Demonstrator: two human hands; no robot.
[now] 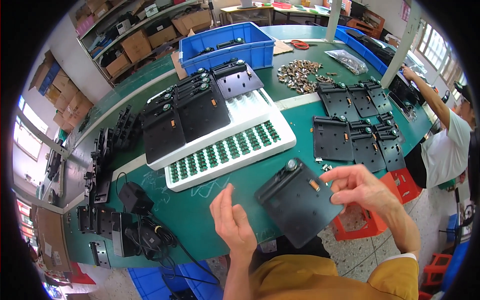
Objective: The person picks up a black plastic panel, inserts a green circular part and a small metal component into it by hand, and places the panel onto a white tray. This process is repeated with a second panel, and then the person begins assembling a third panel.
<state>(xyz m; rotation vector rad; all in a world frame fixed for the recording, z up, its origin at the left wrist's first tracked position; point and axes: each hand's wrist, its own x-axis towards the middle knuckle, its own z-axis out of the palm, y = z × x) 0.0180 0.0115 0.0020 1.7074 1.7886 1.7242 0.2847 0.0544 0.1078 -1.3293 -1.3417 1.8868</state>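
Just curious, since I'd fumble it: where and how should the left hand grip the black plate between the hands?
Probably by the thin lower-left edge of the black plate, the left hand coming from the left: that edge looks flat and bare, clear of the round knob above.

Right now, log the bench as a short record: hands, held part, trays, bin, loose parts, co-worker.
left hand: open, empty, beside the panel
right hand: gripping the panel's right edge
panel: black, round piece near its upper edge, small orange piece near its right edge
upper tray: white, under several black plates
lower tray: white, rows of green parts
bin: blue, beyond the trays, black parts inside
metal parts: loose heap, right of bin
cables: tangled, left of left hand
co-worker's hand: far right
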